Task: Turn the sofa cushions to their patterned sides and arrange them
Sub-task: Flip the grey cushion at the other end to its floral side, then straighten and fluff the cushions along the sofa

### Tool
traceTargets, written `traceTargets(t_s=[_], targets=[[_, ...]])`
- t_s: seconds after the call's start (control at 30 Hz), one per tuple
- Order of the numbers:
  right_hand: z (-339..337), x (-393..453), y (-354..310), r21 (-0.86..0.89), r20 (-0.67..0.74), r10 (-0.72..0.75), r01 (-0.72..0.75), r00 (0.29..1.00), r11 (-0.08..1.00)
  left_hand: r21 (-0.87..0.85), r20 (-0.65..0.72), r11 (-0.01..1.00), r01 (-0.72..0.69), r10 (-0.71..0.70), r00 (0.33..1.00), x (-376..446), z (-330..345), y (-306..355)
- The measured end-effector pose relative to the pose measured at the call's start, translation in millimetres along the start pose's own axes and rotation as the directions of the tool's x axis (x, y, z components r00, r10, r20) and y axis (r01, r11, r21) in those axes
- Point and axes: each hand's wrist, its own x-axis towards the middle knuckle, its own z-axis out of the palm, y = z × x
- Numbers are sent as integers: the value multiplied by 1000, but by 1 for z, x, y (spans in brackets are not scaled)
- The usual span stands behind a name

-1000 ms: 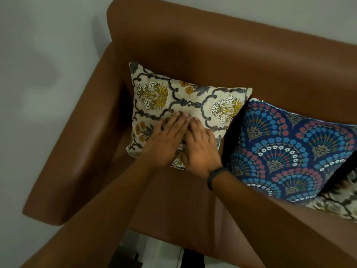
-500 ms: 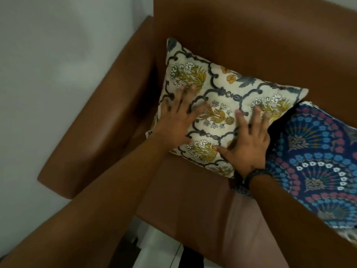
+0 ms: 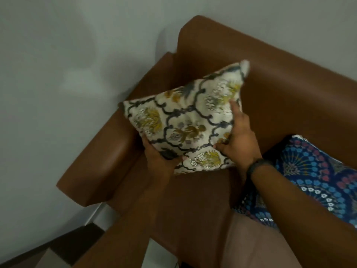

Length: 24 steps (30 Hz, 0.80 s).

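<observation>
A cream cushion (image 3: 190,122) with dark lattice lines and yellow flowers is lifted off the brown sofa (image 3: 286,97), tilted, patterned side facing me. My left hand (image 3: 160,158) grips its lower left edge, fingers tucked underneath. My right hand (image 3: 241,140) holds its right edge, forefinger stretched up along the fabric; a black band circles that wrist. A blue cushion (image 3: 316,175) with fan patterns in red and white lies on the seat to the right, partly hidden by my right forearm.
The sofa's left armrest (image 3: 100,157) runs along a grey wall (image 3: 67,74). The seat (image 3: 193,206) below the lifted cushion is bare leather. Dark skirting and pale floor (image 3: 58,256) show at the lower left.
The cream cushion leaned against the backrest with both palms flat on it; now both hands grip its edges and it is raised and tilted off the backrest.
</observation>
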Motion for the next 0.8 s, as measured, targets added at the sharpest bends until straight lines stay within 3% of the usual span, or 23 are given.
traceTargets(t_s=[0.07,0.17,0.5,0.67,0.73,0.8], targets=[[-5,27,-28,-136,76,-102,112,992,984,-54,-80,996,70,-74,994,-1,2,4],[-3,64,-53,-257,152,-156,191,976,947,-95,-89,974,207,-215,973,6,10,10],[26,77,-31,-392,223,-55,141,973,909,19,52,961,278,-278,959,17,18,-8],[17,73,-34,-362,227,18,67,974,930,54,64,958,282,-285,956,16,8,0],[11,62,-34,-261,143,28,11,989,965,91,-18,945,313,-313,950,12,6,8],[5,34,-22,-64,-1,35,-35,999,997,170,-195,936,307,-273,942,-6,9,19]])
